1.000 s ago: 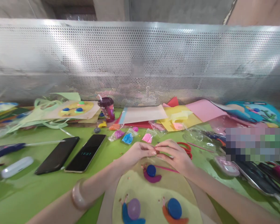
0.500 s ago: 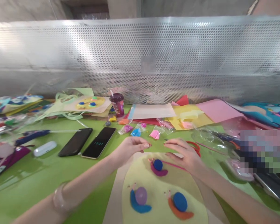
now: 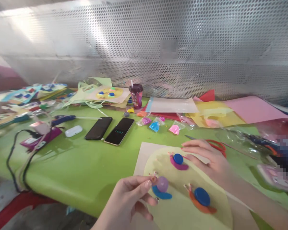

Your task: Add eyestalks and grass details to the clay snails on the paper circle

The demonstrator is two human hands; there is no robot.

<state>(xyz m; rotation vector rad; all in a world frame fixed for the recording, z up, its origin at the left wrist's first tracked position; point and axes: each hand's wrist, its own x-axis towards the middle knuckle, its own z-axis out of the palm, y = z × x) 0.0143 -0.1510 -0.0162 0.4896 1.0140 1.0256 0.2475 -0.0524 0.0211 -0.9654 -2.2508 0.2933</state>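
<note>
A pale yellow felt sheet (image 3: 180,210) on a beige card lies on the green table (image 3: 86,169), carrying three clay snails: purple with a blue shell (image 3: 178,160), blue with a lilac shell (image 3: 161,188), orange with a blue shell (image 3: 201,198). My left hand (image 3: 129,201) hovers at the sheet's left edge, thumb and forefinger pinched together on something tiny right beside the lilac snail's head. My right hand (image 3: 206,156) rests flat on the sheet's far right edge, fingers stretched out, next to the purple snail.
Red scissors (image 3: 216,146) lie behind my right hand. Two black phones (image 3: 110,129), a white case (image 3: 73,131), small bags of coloured clay (image 3: 156,125), a purple cup (image 3: 136,95) and coloured paper sheets (image 3: 216,111) sit further back. A black cable (image 3: 16,159) hangs over the left edge. A perforated metal wall stands behind.
My hands have parted: the left one drew back toward me to the lilac snail, the right one stayed on the sheet and flattened. The view swung left and down.
</note>
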